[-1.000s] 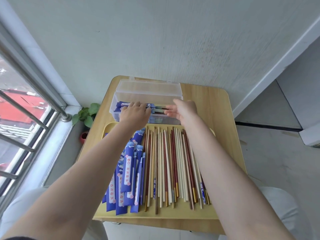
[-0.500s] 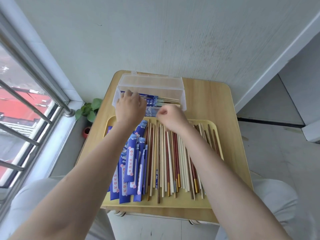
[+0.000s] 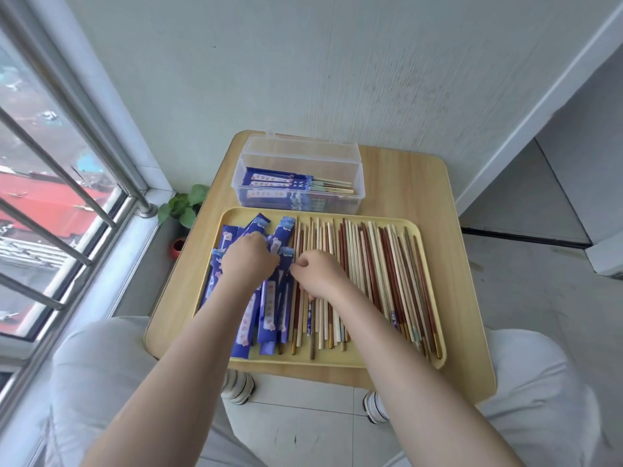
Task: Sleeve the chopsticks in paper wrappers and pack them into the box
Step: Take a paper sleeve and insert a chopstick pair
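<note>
Inside our clear box lie few sleeved pairs; most chopsticks remain bare, our left hand grasping wrappers, right hand pinching chopsticks.

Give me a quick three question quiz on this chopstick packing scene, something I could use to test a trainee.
1. True or false: the clear plastic box already holds sleeved chopsticks.
2. Which hand is over the pile of blue paper wrappers? A) left hand B) right hand C) neither
3. Fill in: the bare chopsticks lie on a yellow ____.

Key:
1. True.
2. A: the left hand is on the wrappers; the right hand is at the bare chopsticks.
3. Tray.
</note>
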{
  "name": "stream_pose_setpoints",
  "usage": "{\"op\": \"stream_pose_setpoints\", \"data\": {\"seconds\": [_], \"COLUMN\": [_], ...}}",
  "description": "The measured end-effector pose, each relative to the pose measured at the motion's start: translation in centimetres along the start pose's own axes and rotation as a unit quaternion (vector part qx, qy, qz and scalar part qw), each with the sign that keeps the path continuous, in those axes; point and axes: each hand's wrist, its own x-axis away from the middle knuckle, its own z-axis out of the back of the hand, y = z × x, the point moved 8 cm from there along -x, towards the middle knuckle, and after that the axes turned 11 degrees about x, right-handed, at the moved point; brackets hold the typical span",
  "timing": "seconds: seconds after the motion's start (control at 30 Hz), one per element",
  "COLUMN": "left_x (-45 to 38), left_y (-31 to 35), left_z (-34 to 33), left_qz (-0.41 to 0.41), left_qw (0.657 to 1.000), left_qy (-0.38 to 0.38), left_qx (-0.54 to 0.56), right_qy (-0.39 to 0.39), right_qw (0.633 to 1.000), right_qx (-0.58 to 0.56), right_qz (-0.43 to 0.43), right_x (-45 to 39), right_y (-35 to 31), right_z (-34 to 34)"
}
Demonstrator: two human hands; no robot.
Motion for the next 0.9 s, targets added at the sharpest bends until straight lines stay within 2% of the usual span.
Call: {"op": "stream_pose_setpoints", "data": {"seconds": [0.1, 0.2, 0.3, 0.37, 0.43, 0.57, 0.67, 0.77, 0.83, 0.87, 0.9], "left_x": [0.4, 0.8, 1.4, 2.2, 2.7, 3.5, 4.2, 5.3, 5.7, 5.6, 5.4], "left_y": [0.0, 0.0, -0.4, -0.3, -0.2, 0.1, 0.6, 1.8, 2.1, 1.9, 1.7], "left_z": [0.9, 2.1, 1.4, 0.8, 0.4, -1.4, -2.7, -3.4, -3.8, -3.7, -3.4], "left_qz": [-0.006, 0.001, 0.091, 0.129, 0.141, 0.180, 0.218, 0.232, 0.232, 0.225, 0.203], "left_qw": [0.997, 0.974, 0.901, 0.852, 0.818, 0.738, 0.674, 0.617, 0.619, 0.660, 0.738], "left_qy": [0.052, 0.099, 0.066, 0.052, 0.055, 0.032, 0.013, -0.013, -0.029, -0.026, -0.014], "left_qx": [0.057, 0.203, 0.418, 0.505, 0.555, 0.649, 0.705, 0.752, 0.750, 0.716, 0.643], "right_qy": [0.040, 0.052, -0.002, -0.009, 0.019, 0.091, 0.102, 0.111, 0.132, 0.142, 0.150], "right_qw": [0.998, 0.990, 0.968, 0.966, 0.970, 0.949, 0.920, 0.876, 0.857, 0.848, 0.839], "right_qx": [-0.048, -0.132, -0.250, -0.254, -0.237, -0.299, -0.373, -0.466, -0.495, -0.507, -0.520], "right_qz": [-0.001, 0.012, 0.038, 0.050, 0.047, 0.051, 0.061, 0.065, 0.063, 0.060, 0.055], "right_x": [1.0, 1.5, 2.4, 2.9, 3.5, 4.2, 4.4, 4.5, 4.7, 4.8, 5.0], "right_y": [0.6, 0.6, -0.1, 0.2, 1.1, 3.0, 4.0, 4.7, 5.3, 5.7, 6.2], "right_z": [0.8, 1.3, 1.1, 1.3, 2.0, 4.4, 5.3, 6.0, 6.6, 6.9, 7.2]}}
